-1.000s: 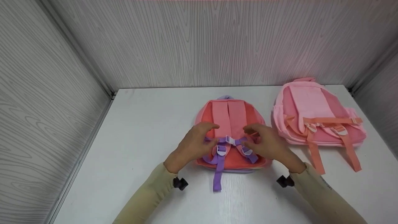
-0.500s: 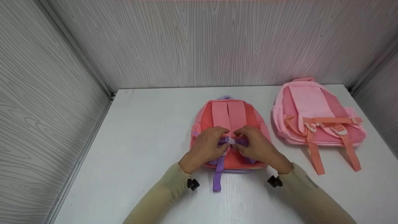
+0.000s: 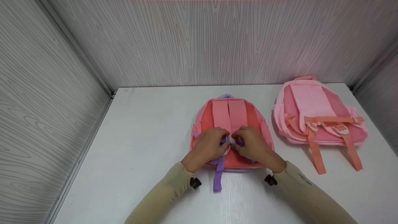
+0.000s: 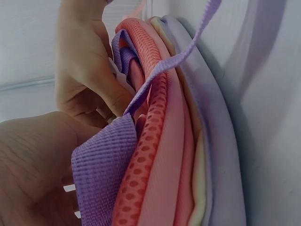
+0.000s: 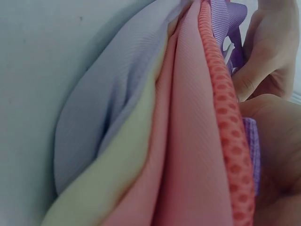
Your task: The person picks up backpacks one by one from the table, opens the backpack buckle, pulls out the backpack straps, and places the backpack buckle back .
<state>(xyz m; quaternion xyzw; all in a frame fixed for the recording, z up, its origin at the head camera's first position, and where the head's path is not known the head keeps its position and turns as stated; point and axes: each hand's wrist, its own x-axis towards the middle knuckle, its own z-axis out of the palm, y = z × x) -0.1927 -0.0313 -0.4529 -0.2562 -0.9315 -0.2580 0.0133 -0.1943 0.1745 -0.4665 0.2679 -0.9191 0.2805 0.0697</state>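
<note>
While the left hand (image 3: 208, 144) and right hand (image 3: 252, 146) face each other, we see both pinching a small white buckle (image 3: 232, 141), one at each end. It lies between their fingertips, over the back of a coral-pink backpack (image 3: 253, 115). One purple strap (image 3: 218, 179) trails onto the white table (image 3: 149, 130). Near it, to the right, lies a paler pink backpack (image 3: 312, 102) with orange straps (image 3: 317, 158). Both bags' contents are hidden from us.

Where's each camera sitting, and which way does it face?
Head: worn there, facing forward and down at a coral fabric backpack; left hand, right hand and beige fabric sleeves show.
Left wrist: worn there, facing the backpack's edge; both hands show.
Right wrist: worn there, facing the backpack's edge; both hands show.
Shared: both wrist views show the coral mesh fabric.
</note>
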